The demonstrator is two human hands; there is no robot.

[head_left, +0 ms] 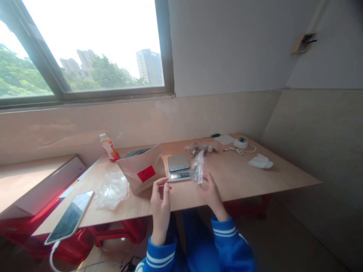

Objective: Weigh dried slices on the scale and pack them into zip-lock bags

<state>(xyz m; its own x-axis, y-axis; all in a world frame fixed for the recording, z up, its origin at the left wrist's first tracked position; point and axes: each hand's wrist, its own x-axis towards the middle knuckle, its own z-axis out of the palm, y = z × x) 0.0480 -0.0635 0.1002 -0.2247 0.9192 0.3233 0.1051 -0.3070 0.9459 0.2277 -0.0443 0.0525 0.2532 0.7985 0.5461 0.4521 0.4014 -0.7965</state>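
My right hand (210, 190) pinches a small clear zip bag (198, 168) by its edge and holds it up beside the scale. The bag is a little blurred, and what it contains is hard to make out. My left hand (160, 200) is raised at the table's front edge, its fingers apart and nothing in them, with the fingertips near the front left corner of the digital scale (179, 163). No object rests on the scale's metal plate, and its display is lit. A kraft paper pouch (144, 174) with a red label stands with its top open, left of the scale.
Clear plastic bags (112, 192) lie left of the pouch, near a charging phone (70, 215) and a drink bottle (109, 147). Behind the scale lies a clear bag of dark parts (202, 149). A white dome camera (241, 142) and a crumpled white wrapper (261, 161) sit at right.
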